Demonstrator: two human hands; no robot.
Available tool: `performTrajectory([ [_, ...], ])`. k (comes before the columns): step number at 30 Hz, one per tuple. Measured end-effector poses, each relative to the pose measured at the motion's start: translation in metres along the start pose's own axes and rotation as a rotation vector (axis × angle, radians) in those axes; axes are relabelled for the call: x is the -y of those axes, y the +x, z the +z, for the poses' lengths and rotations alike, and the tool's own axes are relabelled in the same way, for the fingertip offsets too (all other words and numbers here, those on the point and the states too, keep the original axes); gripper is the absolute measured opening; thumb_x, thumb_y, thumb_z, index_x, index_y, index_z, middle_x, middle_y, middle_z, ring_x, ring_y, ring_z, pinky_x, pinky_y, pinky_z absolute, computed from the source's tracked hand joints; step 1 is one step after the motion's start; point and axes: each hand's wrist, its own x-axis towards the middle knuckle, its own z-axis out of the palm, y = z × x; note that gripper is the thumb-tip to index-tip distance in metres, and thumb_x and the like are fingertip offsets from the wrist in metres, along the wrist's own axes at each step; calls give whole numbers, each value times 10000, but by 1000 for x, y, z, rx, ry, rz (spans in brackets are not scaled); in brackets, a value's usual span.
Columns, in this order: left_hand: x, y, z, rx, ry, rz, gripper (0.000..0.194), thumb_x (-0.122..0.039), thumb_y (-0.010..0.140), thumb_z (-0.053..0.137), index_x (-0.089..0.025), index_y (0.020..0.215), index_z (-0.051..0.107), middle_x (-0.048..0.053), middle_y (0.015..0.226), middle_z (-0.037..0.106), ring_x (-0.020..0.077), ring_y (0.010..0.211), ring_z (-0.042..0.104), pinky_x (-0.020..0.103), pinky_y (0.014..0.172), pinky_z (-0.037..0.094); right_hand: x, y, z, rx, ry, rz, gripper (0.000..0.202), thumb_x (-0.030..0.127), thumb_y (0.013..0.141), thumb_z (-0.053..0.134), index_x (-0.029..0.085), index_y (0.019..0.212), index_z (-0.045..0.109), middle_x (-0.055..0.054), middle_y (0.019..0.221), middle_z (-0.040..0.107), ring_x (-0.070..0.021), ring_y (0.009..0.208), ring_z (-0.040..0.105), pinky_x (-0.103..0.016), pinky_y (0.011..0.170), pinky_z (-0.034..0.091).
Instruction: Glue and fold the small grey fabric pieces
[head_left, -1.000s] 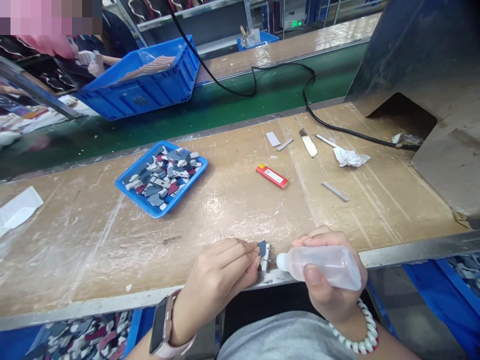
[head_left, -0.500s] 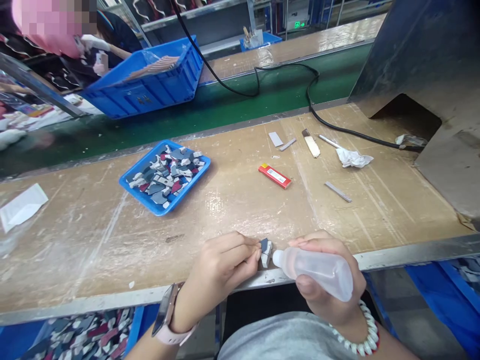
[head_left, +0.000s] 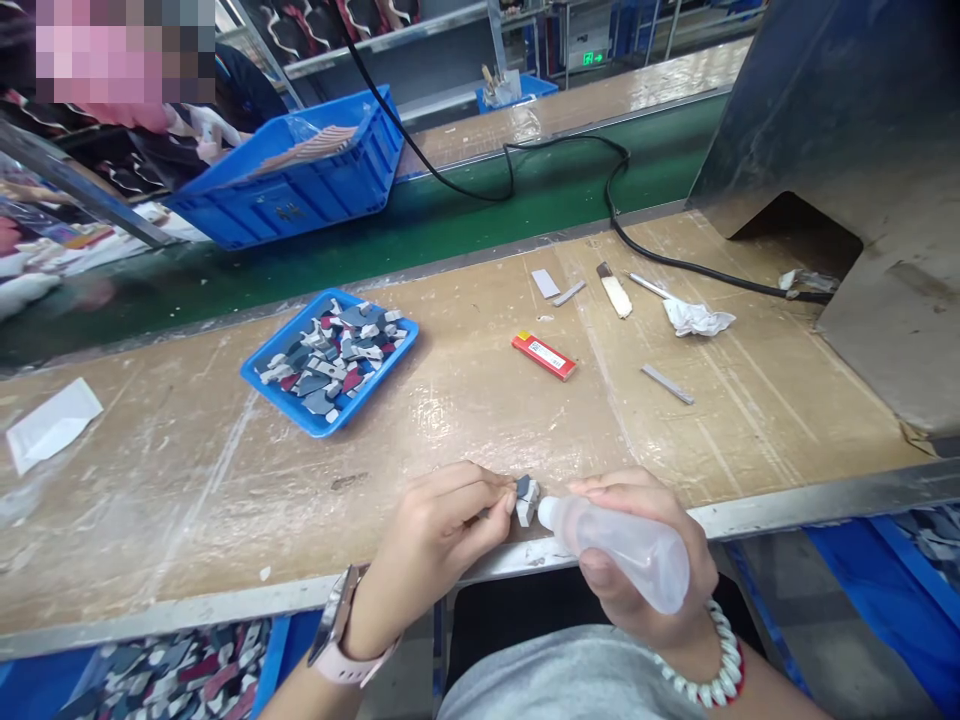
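My left hand pinches a small grey and white piece at the near edge of the workbench. My right hand grips a clear squeeze bottle, lying almost flat, with its white nozzle touching the small piece. A watch sits on my left wrist and a white bead bracelet on my right wrist.
A small blue tray of grey, white and red pieces sits mid-bench. A red box, metal strips, a brush and crumpled tissue lie further right. A green conveyor carries a blue crate. A black cable runs to a machine.
The bottle's nozzle has come up against the small piece, and both hands have shifted slightly left. The view has tilted a little.
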Motion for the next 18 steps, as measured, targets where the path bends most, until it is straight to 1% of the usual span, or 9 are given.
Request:
performTrajectory([
  [4,-1,-2,1,1,-4,-5,139,-104,913,602,-125,914,739,55,874,734,139,809,674,248,731,521,1,-1,0,-15,-5,-24,257,299,878,667,171,1087,590,-32,876,675,-156,874,682,-260,747,598],
  [9,-4,-3,1,5,9,-22,152,-114,925,586,-133,928,736,49,881,733,128,811,671,235,738,516,-1,-5,-2,-1,14,-7,278,293,865,682,173,1098,589,-34,878,677,-162,891,673,-267,748,591],
  [11,-5,-3,0,4,14,-34,153,-115,929,582,-142,914,731,42,888,732,122,817,668,228,742,513,-1,-7,-1,-5,36,21,297,305,849,700,181,1097,592,-39,882,677,-174,891,669,-283,739,590],
  [12,-5,-3,0,2,17,-39,154,-117,931,580,-146,897,727,40,889,730,122,819,667,228,742,512,-1,-8,0,-24,67,48,308,319,838,711,191,1092,593,-39,888,675,-178,887,666,-292,738,588],
  [14,-6,-3,-1,4,25,-47,157,-125,936,575,-151,882,720,41,890,726,126,822,666,230,741,516,-1,-10,1,-117,193,149,338,345,834,714,231,1116,569,-28,912,665,-172,863,654,-300,724,577],
  [16,-7,-6,-1,3,42,-41,155,-133,945,568,-160,894,711,40,904,724,127,838,670,229,751,525,0,-10,-1,-248,325,294,327,353,843,702,276,1117,541,-15,945,648,-159,853,635,-289,702,556],
  [18,-7,-11,0,-9,77,-16,149,-142,955,559,-173,912,698,33,932,724,123,876,678,219,778,536,1,-8,-7,-348,357,441,320,344,803,744,276,1053,557,-24,1012,621,-165,914,619,-283,719,540],
])
